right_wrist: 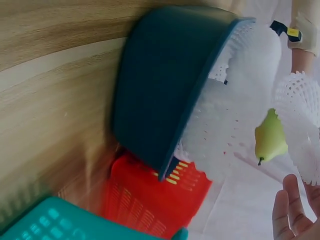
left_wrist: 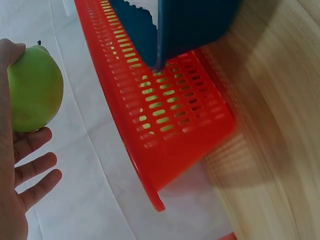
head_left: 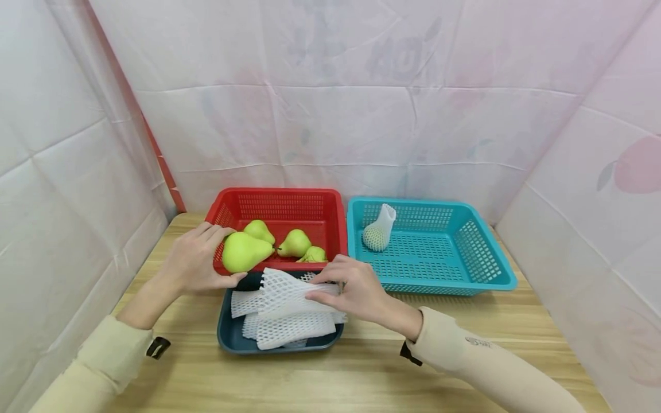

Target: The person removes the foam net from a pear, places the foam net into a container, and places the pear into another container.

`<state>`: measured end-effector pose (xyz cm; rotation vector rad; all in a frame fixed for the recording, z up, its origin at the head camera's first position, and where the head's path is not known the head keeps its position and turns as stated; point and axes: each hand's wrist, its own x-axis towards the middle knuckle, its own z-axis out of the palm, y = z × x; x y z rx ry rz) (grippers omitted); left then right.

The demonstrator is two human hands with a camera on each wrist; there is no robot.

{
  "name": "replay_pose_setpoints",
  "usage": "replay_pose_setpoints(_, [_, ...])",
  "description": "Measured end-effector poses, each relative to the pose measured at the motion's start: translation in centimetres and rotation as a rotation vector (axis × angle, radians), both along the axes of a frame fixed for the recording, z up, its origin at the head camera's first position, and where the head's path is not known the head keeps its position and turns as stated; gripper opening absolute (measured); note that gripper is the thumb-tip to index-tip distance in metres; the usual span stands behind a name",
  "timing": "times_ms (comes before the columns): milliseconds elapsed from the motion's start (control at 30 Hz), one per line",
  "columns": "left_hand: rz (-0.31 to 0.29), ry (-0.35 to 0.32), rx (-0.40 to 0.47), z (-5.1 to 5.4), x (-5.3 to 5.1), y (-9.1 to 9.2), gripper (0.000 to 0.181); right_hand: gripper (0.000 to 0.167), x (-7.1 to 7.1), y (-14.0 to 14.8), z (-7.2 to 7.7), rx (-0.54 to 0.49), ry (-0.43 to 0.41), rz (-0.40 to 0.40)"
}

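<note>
My left hand (head_left: 193, 261) grips a green pear (head_left: 241, 252) between thumb and fingers, over the front left of the red basket (head_left: 281, 192). In the left wrist view the same pear (left_wrist: 37, 90) shows its stem, and some fingers are spread below it. With thumb and fingers, my right hand (head_left: 356, 287) pinches a white foam net sleeve (head_left: 284, 293) above the dark blue tray (head_left: 225, 335). More foam net sleeves (head_left: 296, 330) lie in that tray. The right wrist view shows the held sleeve (right_wrist: 300, 135) partly covering the pear (right_wrist: 270, 137).
Inside the red basket lie more pears (head_left: 294, 243), partly hidden by its front wall. A teal basket (head_left: 428, 258) to the right holds one pear in a foam net sleeve (head_left: 377, 237). White sheets (head_left: 335, 126) enclose the wooden table (head_left: 382, 367) at the back and sides.
</note>
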<state>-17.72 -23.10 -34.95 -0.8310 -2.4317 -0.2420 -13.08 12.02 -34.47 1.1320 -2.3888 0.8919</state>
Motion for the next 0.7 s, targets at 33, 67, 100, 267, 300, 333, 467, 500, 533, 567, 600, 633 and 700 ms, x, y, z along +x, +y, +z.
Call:
replay_pose_setpoints(33, [0.003,0.0,0.005,0.0,-0.1,-0.1,0.082,0.022,-0.2,-0.3,-0.1,0.012,0.003,-0.001])
replay_pose_setpoints(67, [0.003,0.002,0.009,-0.1,-0.1,-0.2,0.081,0.022,-0.3,-0.6,-0.2,0.024,0.003,-0.004])
replay_pose_setpoints(100, [0.004,0.006,0.013,-0.1,-0.2,-0.3,0.08,0.023,-0.4,-0.9,-0.2,0.037,0.003,-0.006])
replay_pose_setpoints(267, [0.013,0.022,0.032,-0.4,-0.4,-0.8,0.078,0.025,-1.1,-2.1,-0.6,0.116,-0.026,-0.016])
replay_pose_setpoints(300, [0.016,0.023,0.036,-0.4,-0.4,-0.9,0.078,0.025,-1.3,-2.4,-0.7,0.136,-0.031,-0.017])
replay_pose_setpoints(333, [0.018,0.025,0.039,-0.5,-0.5,-1.0,0.078,0.026,-1.4,-2.6,-0.8,0.153,-0.038,-0.019])
replay_pose_setpoints(467, [0.026,0.027,0.046,-0.7,-0.6,-1.3,0.076,0.029,-1.8,-3.2,-0.9,0.221,-0.054,-0.029])
replay_pose_setpoints(500, [0.029,0.027,0.047,-0.7,-0.7,-1.3,0.077,0.03,-1.9,-3.3,-0.8,0.232,-0.06,-0.031])
replay_pose_setpoints(533, [0.032,0.025,0.048,-0.7,-0.7,-1.4,0.076,0.03,-2.0,-3.4,-0.8,0.241,-0.064,-0.032])
replay_pose_setpoints(567, [0.035,0.024,0.047,-0.7,-0.7,-1.4,0.077,0.032,-2.1,-3.5,-0.8,0.25,-0.066,-0.032])
replay_pose_setpoints(600, [0.04,0.022,0.045,-0.8,-0.8,-1.4,0.077,0.032,-2.1,-3.5,-0.7,0.255,-0.067,-0.032])
replay_pose_setpoints(633, [0.044,0.019,0.043,-0.8,-0.8,-1.4,0.077,0.034,-2.1,-3.5,-0.7,0.255,-0.068,-0.031])
replay_pose_setpoints(700, [0.056,0.012,0.04,-0.8,-0.9,-1.5,0.078,0.037,-2.1,-3.4,-0.6,0.251,-0.068,-0.036])
